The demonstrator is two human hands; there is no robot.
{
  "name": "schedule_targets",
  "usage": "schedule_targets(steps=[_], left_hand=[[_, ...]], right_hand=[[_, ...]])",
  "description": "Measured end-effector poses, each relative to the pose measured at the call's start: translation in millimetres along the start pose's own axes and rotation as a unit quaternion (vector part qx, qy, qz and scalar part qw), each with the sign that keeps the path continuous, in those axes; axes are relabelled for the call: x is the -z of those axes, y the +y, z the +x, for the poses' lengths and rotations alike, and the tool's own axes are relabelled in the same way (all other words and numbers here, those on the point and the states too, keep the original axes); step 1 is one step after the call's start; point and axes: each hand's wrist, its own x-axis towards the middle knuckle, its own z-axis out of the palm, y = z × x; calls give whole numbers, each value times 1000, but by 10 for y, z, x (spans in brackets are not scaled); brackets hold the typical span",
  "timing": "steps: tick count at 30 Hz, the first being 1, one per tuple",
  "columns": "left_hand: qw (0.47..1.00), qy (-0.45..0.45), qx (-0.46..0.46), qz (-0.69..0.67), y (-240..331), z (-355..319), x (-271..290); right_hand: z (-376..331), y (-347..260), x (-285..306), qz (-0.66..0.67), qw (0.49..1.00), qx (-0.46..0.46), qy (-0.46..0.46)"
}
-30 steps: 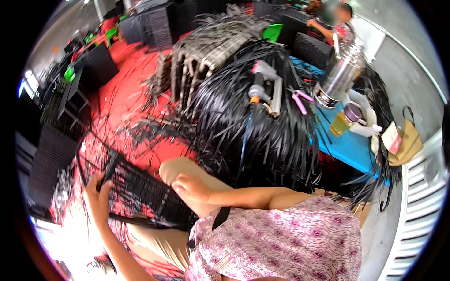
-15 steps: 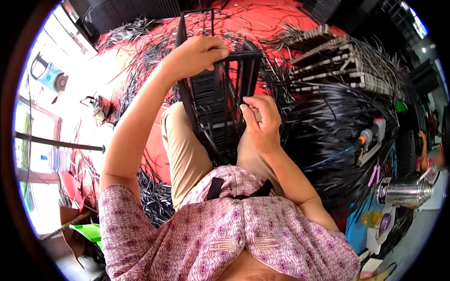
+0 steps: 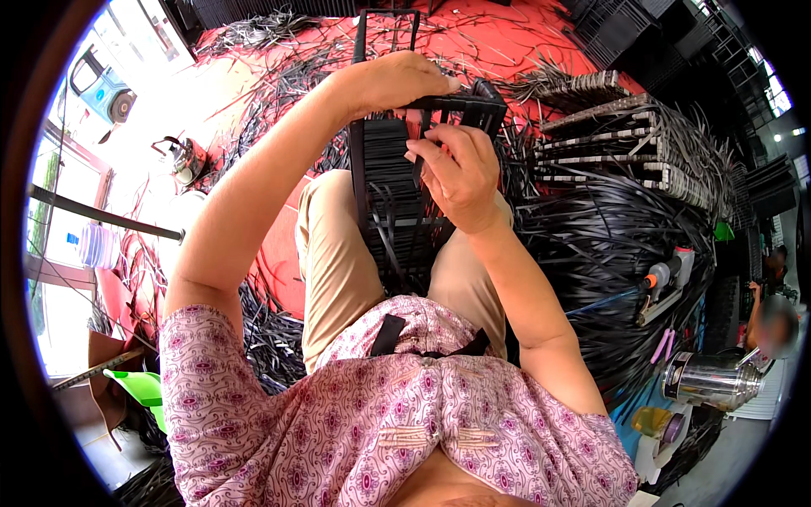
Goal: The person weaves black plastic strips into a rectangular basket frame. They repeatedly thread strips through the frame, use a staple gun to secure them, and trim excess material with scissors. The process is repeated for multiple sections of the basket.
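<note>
A black frame (image 3: 485,106), partly woven with flat black strips (image 3: 386,160), stands upright between my knees. My left hand (image 3: 401,83) lies over its upper bar with the fingers curled round it; the fingertips are partly hidden. Just below and to the right, my right hand (image 3: 463,173) is closed in a pinch inside the frame's opening. A dark strip (image 3: 417,173) hangs at its thumb and fingertips and seems held between them. The lower part of the frame is in shadow between my legs.
Loose black strips (image 3: 608,228) are heaped at my right, with a power tool (image 3: 667,272) and pink-handled scissors (image 3: 663,346) on them. Bundled woven pieces (image 3: 600,148) lie behind. A steel container (image 3: 714,380) stands at lower right. Another person (image 3: 764,321) is at far right. A kettle (image 3: 184,159) stands left.
My right hand has risen toward the upper bar and its fingers now meet at a strip. My left hand stays on the frame, which appears farther right in the view.
</note>
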Motion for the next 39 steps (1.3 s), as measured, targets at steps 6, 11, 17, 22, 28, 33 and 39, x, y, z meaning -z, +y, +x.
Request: schedule_targets(steps=[6,11,17,22,28,33,39], left_hand=[[999,35,36,0,135,-23,-34],[994,55,26,-90,75,45,-27],[937,315,-55,-142,30,19,-96],[885,355,-267,140,-79,-145,-231],[839,258,-326,350,-104,-213,-260],[871,237,-276,331,-42,-217,-260],[947,164,-158,225,-51,-135,-149]], right_hand=[[182,39,61,-24,996,76,-29],[810,513,214,-52,989,125,-63],[1078,965,42,188,905,-239,-296],[1074,1366,-195,367,794,-268,-405],[1100,1471,-349,400,732,-236,-499],[1039,1513,-514,339,715,-298,-533],[953,1214,-227,307,899,-298,-91]])
